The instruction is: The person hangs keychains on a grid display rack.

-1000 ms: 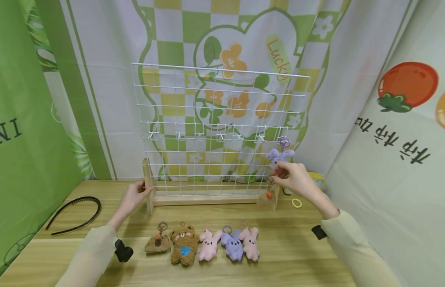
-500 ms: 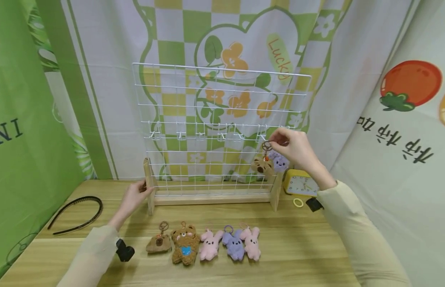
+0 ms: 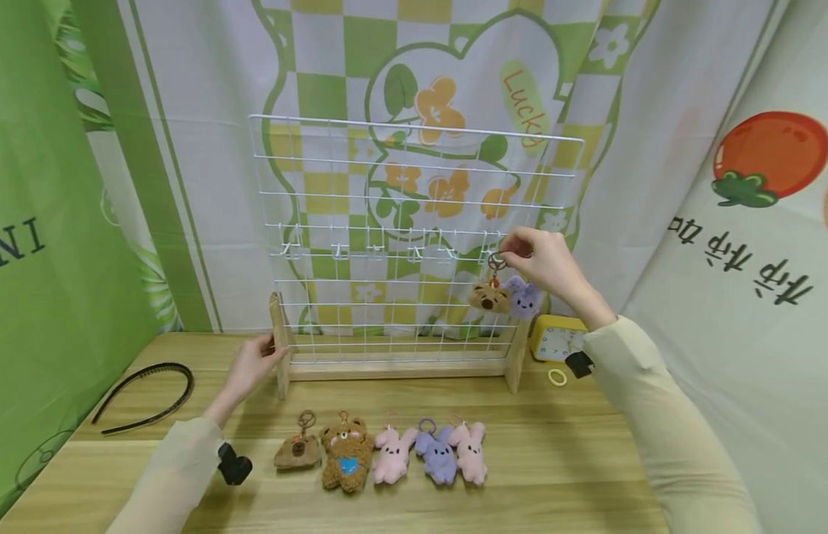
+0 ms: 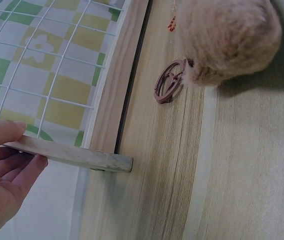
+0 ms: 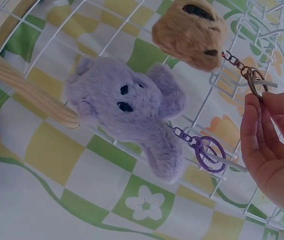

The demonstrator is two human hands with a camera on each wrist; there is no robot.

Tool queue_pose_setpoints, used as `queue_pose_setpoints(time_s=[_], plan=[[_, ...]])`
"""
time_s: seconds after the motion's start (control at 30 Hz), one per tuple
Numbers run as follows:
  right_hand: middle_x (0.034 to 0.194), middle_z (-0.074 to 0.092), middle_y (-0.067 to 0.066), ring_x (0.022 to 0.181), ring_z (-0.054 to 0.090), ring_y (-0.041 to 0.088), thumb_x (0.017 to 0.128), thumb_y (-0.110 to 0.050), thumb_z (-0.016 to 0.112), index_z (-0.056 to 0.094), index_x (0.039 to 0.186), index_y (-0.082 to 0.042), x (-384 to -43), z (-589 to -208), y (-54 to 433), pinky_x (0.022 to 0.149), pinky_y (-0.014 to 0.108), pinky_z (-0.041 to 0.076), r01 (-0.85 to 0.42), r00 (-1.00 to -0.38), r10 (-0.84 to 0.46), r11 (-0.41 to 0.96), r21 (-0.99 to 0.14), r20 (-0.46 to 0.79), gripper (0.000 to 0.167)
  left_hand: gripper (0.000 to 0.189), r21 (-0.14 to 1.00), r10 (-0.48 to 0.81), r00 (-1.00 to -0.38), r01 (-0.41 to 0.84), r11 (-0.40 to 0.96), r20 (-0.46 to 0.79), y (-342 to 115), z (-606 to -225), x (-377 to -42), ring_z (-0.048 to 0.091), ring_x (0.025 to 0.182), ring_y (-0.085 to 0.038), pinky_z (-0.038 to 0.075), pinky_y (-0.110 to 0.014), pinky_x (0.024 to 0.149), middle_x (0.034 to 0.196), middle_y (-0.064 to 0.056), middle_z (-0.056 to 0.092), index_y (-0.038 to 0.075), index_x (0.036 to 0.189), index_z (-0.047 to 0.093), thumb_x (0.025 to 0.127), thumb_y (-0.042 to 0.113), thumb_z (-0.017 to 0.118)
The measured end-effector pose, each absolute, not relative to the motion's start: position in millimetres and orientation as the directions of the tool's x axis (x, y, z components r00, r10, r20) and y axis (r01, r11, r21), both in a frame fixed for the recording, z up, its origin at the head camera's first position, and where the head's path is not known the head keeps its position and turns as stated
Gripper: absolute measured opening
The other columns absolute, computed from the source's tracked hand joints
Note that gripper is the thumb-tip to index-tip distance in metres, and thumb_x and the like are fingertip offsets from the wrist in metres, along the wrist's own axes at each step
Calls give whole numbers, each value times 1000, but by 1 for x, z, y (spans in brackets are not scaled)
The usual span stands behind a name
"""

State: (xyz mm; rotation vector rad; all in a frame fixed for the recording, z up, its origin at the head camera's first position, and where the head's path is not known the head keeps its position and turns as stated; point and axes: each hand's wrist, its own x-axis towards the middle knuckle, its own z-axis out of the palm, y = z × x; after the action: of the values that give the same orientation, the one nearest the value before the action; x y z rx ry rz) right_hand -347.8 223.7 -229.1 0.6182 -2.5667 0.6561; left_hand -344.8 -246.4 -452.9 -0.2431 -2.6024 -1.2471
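Observation:
My right hand (image 3: 550, 259) pinches the brown key ring (image 5: 256, 84) of a tan capybara plush keychain (image 3: 490, 298) high at the right of a white wire grid rack. In the right wrist view, the tip of a white hook (image 5: 269, 84) shows through that ring, and the capybara plush hangs below on its chain. Beside it, a purple bunny keychain (image 5: 116, 95) hangs from the neighbouring hook by its purple ring (image 5: 211, 154). My left hand (image 3: 250, 367) grips the rack's left wooden upright (image 4: 81, 156), thumb on one side and fingers on the other.
In front of the rack lies a row of plush keychains: a capybara (image 3: 297, 452), a brown bear (image 3: 347, 454), a pink bunny (image 3: 392, 455), a purple bunny (image 3: 438, 456) and another pink bunny (image 3: 472, 454). A black headband (image 3: 187, 382) lies left; a yellow clock (image 3: 554, 343) and yellow ring (image 3: 557, 377) lie right.
My right hand has lifted the capybara keychain from low by the right upright to the hook level, bringing its ring onto a hook. My left hand stays on the upright.

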Motion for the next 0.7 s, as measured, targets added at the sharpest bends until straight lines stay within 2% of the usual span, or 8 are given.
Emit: queue_pose_setpoints(time_s=[0.27, 0.7], plan=[[101, 72, 23, 92, 70, 34, 94, -2, 61, 67, 102, 2, -355, -231, 221, 85, 47, 60, -486, -841, -319, 802, -349, 437, 11, 44, 740, 41, -955, 256, 622, 295, -246, -452, -342, 63, 112, -50, 57, -53, 94, 123, -39, 60, -18, 133, 49, 99, 9, 58], [96, 72, 22, 87, 69, 32, 92, 0, 61, 68, 99, 3, -348, -229, 220, 80, 45, 61, -506, -810, -330, 811, -294, 485, 10, 44, 738, 40, -953, 258, 624, 300, -247, -452, -343, 64, 111, -49, 57, -52, 94, 122, -38, 61, -18, 132, 51, 99, 9, 59]])
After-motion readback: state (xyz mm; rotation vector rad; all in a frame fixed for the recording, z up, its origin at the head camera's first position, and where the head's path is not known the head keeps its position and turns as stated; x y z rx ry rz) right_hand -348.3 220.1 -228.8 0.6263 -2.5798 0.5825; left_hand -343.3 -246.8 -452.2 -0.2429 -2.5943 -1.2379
